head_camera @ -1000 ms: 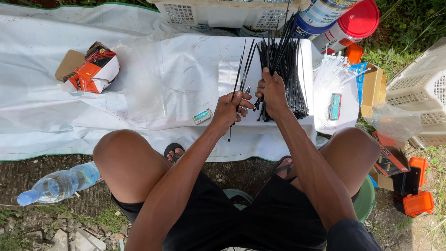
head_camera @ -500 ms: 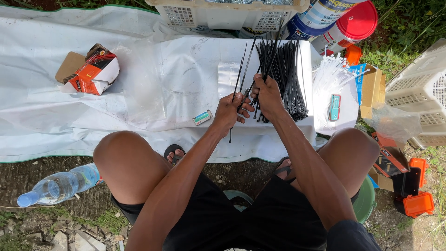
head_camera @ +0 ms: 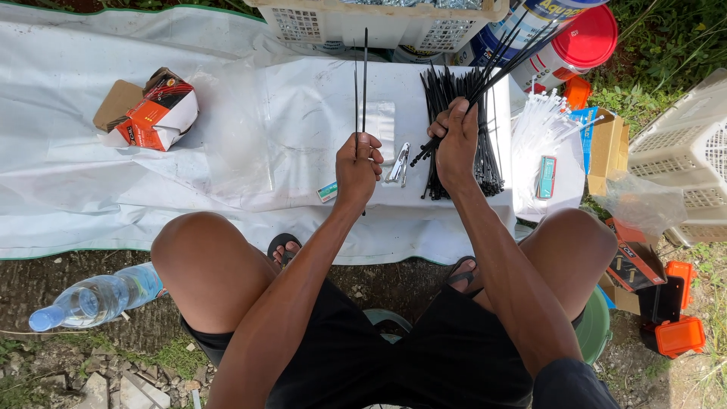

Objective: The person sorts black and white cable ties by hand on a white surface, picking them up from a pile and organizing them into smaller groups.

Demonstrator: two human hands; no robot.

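- Black shorts and your bare knees are filling the near part of the view; you are sitting at the near edge of a white sheet (head_camera: 113,197) spread on the ground.
- You are leaving a clear plastic water bottle (head_camera: 95,297) lying on the dirt off the sheet's near left edge, beside your left knee.
- Your left hand (head_camera: 357,165) is closing around two black cable ties (head_camera: 363,83), holding them upright so their tips are pointing toward the sheet's far edge.
- Your right hand (head_camera: 457,142) is gripping a bundle of black ties (head_camera: 506,54), fingers clamped on it, with the loose ends fanning out to the far right.
- You are keeping both hands over the sheet's near middle, just above a small metal clip (head_camera: 399,163) and a pile of black cable ties (head_camera: 463,106) lying flat beneath your right hand.
- White cable ties (head_camera: 539,125) are lying toward the sheet's right edge, with a small teal box (head_camera: 546,176) on them.
- An orange and white carton (head_camera: 155,112) is resting near the sheet's far left corner.
- A white plastic basket (head_camera: 379,21) is standing along the far edge, with a red-lidded can (head_camera: 585,39) to its right.
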